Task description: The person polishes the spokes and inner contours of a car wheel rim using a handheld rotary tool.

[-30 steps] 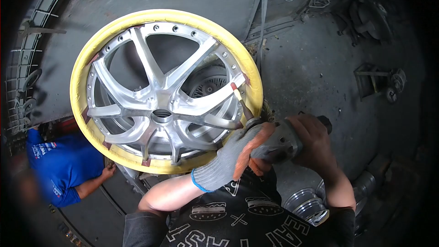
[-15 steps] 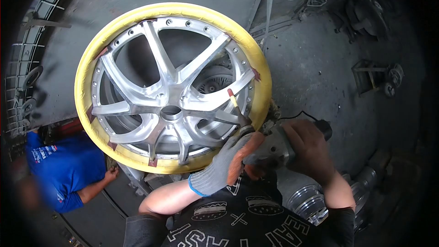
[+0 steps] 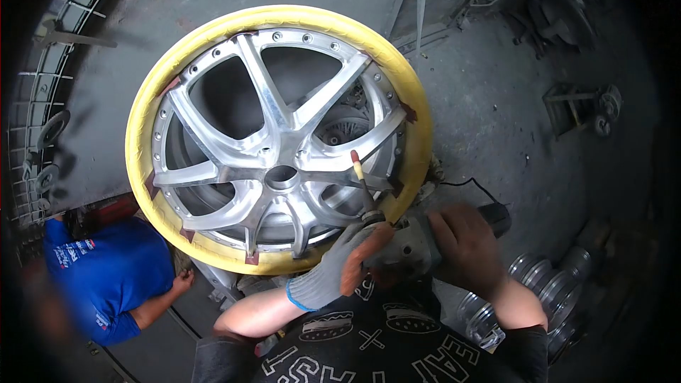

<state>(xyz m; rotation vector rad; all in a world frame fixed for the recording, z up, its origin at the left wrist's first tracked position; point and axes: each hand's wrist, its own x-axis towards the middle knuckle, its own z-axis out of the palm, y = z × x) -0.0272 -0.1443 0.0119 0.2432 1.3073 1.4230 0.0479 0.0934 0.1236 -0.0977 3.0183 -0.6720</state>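
Note:
My left hand [image 3: 347, 264], in a grey glove with an orange palm, is wrapped round the front of a power grinder [image 3: 413, 247]. My right hand [image 3: 464, 245] grips the rear of its body, slightly blurred. From the tool's nose a thin shaft ends in a small red-and-yellow tip [image 3: 357, 163], over the right side of a silver alloy wheel [image 3: 287, 124]; contact cannot be made out. Yellow tape [image 3: 421, 135] covers the wheel's outer lip, with dark red patches at the spoke ends. The wheel lies face up in front of me, tilted.
On the left a co-worker in a blue shirt [image 3: 106, 273] bends low, one hand near the wheel's edge. Several bare metal wheels [image 3: 546, 287] stand at lower right. A wire rack [image 3: 46, 85] runs along the far left. A small stand [image 3: 571, 115] is at right; a cord trails behind the grinder.
The view has shifted, so the wheel appears further right. Both hands and the grinder have moved left and slightly down against the wheel, with the tip. The co-worker has shifted a little.

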